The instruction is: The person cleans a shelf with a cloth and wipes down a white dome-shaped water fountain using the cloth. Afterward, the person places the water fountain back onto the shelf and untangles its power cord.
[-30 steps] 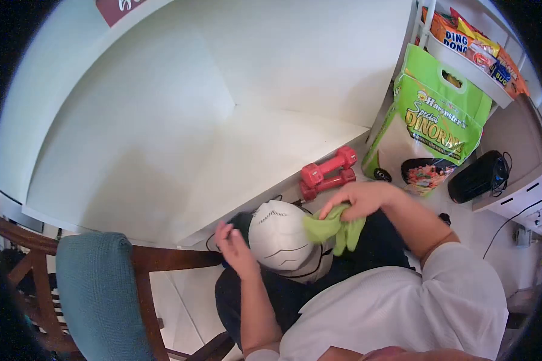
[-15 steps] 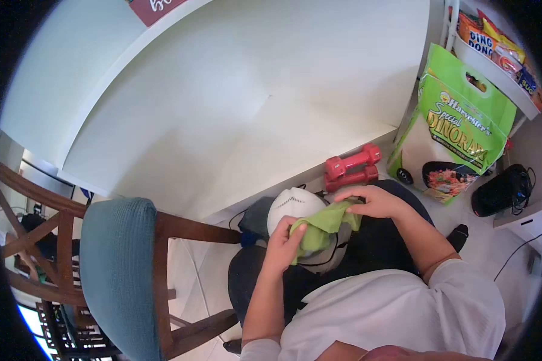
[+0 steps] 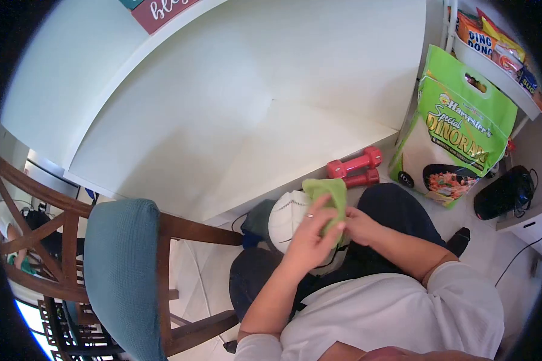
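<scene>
A light green cloth [image 3: 327, 188] is bunched up and raised between my hands, above my lap. My left hand [image 3: 314, 233], with a ring on one finger, is closed on the cloth from the left, its fingers slightly blurred. On the right side, my right hand [image 3: 362, 227] has its fingers curled at the cloth's lower edge; the fingertips are partly hidden. Just behind my left hand sits a white rounded object [image 3: 285, 219] with a curved row of dark marks, its kind unclear. A greyish part with a dark cord shows below my hands.
Two red dumbbells [image 3: 356, 165] lie against the white cabinet base [image 3: 241, 207]. A green rice bag [image 3: 457, 129] stands at right, near a black cylindrical speaker [image 3: 503, 192] and a snack shelf [image 3: 500, 72]. A wooden chair [image 3: 123, 265] with a blue-green cover is at left.
The cloth, spread low over the white object before, is now bunched and higher. My left hand has moved right and up, while my right hand has moved slightly down and left.
</scene>
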The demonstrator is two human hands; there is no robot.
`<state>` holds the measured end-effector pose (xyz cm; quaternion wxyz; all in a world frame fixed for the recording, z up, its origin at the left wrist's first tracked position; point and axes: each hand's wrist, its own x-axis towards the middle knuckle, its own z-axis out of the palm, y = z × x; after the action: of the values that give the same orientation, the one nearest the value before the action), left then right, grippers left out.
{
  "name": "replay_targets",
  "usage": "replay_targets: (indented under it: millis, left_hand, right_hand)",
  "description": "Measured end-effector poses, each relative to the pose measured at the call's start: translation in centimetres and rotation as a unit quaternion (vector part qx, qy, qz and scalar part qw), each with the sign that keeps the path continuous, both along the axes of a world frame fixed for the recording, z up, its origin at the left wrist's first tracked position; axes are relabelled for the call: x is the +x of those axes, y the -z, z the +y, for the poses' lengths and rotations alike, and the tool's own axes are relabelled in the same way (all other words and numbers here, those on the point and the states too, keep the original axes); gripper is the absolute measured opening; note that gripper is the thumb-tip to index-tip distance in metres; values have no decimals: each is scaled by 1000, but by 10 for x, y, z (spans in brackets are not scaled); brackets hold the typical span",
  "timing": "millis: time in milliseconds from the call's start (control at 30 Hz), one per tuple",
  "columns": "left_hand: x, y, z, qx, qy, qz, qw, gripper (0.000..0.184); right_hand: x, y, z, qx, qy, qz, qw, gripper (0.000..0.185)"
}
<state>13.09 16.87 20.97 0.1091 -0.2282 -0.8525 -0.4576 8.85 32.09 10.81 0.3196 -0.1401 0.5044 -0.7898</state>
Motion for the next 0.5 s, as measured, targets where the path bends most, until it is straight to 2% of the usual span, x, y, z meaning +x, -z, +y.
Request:
replay_targets:
  millis: [67, 100, 200, 300, 400, 500]
  left_hand:
    - [-2, 8, 6, -19, 89, -52, 995, 18]
    - [-3, 8, 8, -29, 132, -77, 988, 18]
    - [7, 0, 9, -106, 93, -154, 978, 19]
    - [9, -10, 5, -162, 118, -188, 962, 21]
    - [11, 0, 8, -146, 148, -159, 965, 25]
    - [9, 16, 9, -139, 157, -131, 969, 31]
  right_hand:
    - [4, 5, -8, -173, 39, -130, 976, 34]
    - [5, -5, -7, -202, 59, -160, 964, 29]
    - [2, 13, 0, -105, 55, -64, 991, 31]
    - [-5, 31, 3, -52, 116, -65, 990, 27]
    - [-17, 40, 12, -208, 132, -137, 960, 29]
    - [-22, 34, 16, -278, 132, -213, 927, 29]
